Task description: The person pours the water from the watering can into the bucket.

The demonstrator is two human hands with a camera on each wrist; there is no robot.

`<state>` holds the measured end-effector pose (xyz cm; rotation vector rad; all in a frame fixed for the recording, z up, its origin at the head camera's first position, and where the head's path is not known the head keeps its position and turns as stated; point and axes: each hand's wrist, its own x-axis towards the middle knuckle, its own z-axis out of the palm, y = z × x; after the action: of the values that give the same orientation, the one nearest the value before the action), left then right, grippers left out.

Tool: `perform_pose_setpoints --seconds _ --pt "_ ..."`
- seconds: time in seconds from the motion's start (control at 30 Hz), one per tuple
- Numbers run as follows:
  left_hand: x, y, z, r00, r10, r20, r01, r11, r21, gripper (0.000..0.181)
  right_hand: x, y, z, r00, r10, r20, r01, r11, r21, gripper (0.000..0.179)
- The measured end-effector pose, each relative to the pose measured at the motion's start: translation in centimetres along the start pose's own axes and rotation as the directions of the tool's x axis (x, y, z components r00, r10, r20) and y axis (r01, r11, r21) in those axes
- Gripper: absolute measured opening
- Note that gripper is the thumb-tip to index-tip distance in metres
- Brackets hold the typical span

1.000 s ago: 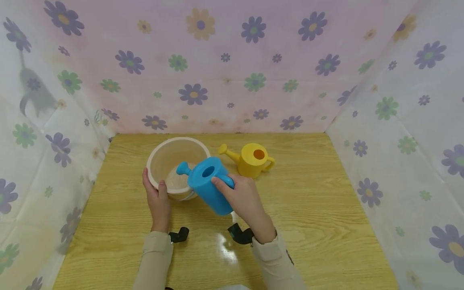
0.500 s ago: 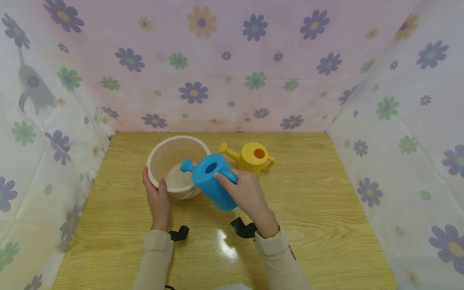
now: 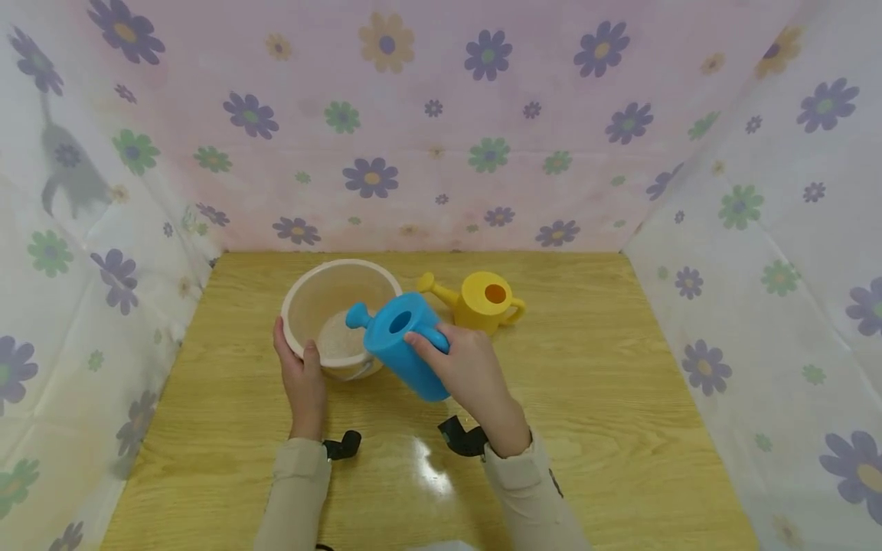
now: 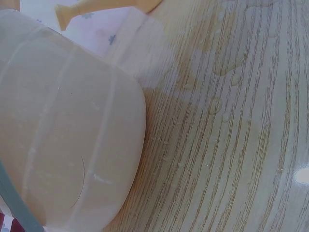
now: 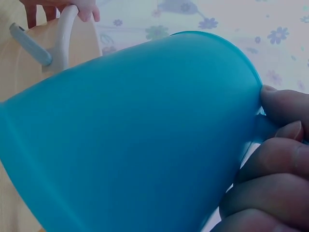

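A cream bucket (image 3: 354, 371) stands at the back left of the wooden table; the right wrist view shows its pale handle (image 5: 63, 36). My left hand (image 3: 305, 386) grips its near left side, thumb at the rim. My right hand (image 3: 472, 375) holds a blue watering can (image 3: 413, 348) by its handle, fingers curled round it in the right wrist view. The can is tilted, its spout head over the bucket's near right part. Whether water flows from it cannot be told. Pale contents lie at the bucket's bottom.
A yellow watering can (image 3: 482, 302) stands right of the bucket, behind the blue one. Water drops (image 4: 215, 105) dot the wooden table (image 3: 606, 398). Flowered cloth (image 3: 427, 138) walls the table at the back and both sides.
Over the past second the blue watering can has shifted slightly right and away from me, its spout head still over the bucket. My left hand and the bucket have stayed in place.
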<state>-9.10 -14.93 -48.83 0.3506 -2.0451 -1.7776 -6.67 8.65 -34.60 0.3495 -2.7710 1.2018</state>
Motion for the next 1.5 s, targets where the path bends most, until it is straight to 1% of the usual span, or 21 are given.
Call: perform_pose_setpoints --seconds 0.07,0.13,0.37,0.5,0.63,0.87,1.13,1.17,1.37,1.4,1.5 --pt "-0.09 0.05 -0.03 1.0 -0.02 -0.001 0.02 1.0 0.001 0.058 -0.07 0.0 0.02 1.0 0.002 0.009 -0.002 1.0 -0.009 0.049" --pt "-0.12 0.08 -0.04 1.0 -0.025 -0.002 0.025 1.0 0.0 0.058 -0.09 -0.02 0.05 1.0 0.003 0.013 -0.003 1.0 -0.017 0.049" --pt "0.16 -0.1 0.07 1.0 0.03 -0.005 -0.03 1.0 -0.009 0.058 0.26 -0.31 -0.12 1.0 0.002 0.018 -0.001 1.0 -0.028 0.048" --pt "0.09 -0.22 0.04 1.0 0.023 -0.008 -0.023 1.0 0.002 0.058 0.26 -0.39 -0.21 0.999 0.006 0.032 -0.005 1.0 -0.028 0.048" --pt "0.01 -0.15 0.04 1.0 0.017 -0.006 -0.017 1.0 0.011 0.057 0.21 -0.38 -0.27 0.999 0.011 0.033 -0.01 1.0 -0.018 0.048" --pt "-0.16 -0.05 0.06 1.0 0.012 -0.021 -0.012 0.999 0.036 0.057 0.14 -0.54 -0.4 0.999 0.004 0.034 -0.004 1.0 -0.003 0.046" --pt "-0.4 -0.09 -0.04 1.0 -0.007 -0.012 0.007 0.999 0.039 0.056 0.03 -0.54 -0.4 0.999 0.015 0.049 -0.015 1.0 -0.002 0.043" --pt "-0.58 0.34 -0.04 1.0 -0.009 -0.012 0.01 0.999 0.037 0.057 0.02 -0.54 -0.39 0.998 0.018 0.053 -0.018 1.0 -0.002 0.042" --pt "-0.51 0.25 0.04 1.0 0.012 -0.018 -0.011 1.0 0.029 0.057 0.07 -0.53 -0.4 0.999 0.016 0.051 -0.016 1.0 -0.003 0.042" --pt "-0.33 -0.22 0.06 1.0 0.017 -0.019 -0.017 0.999 0.03 0.057 0.09 -0.55 -0.42 0.999 0.014 0.049 -0.014 1.0 -0.003 0.042" --pt "-0.19 -0.31 0.14 0.999 0.026 -0.021 -0.026 0.999 0.023 0.057 0.18 -0.57 -0.49 0.999 0.015 0.049 -0.014 1.0 -0.002 0.043"
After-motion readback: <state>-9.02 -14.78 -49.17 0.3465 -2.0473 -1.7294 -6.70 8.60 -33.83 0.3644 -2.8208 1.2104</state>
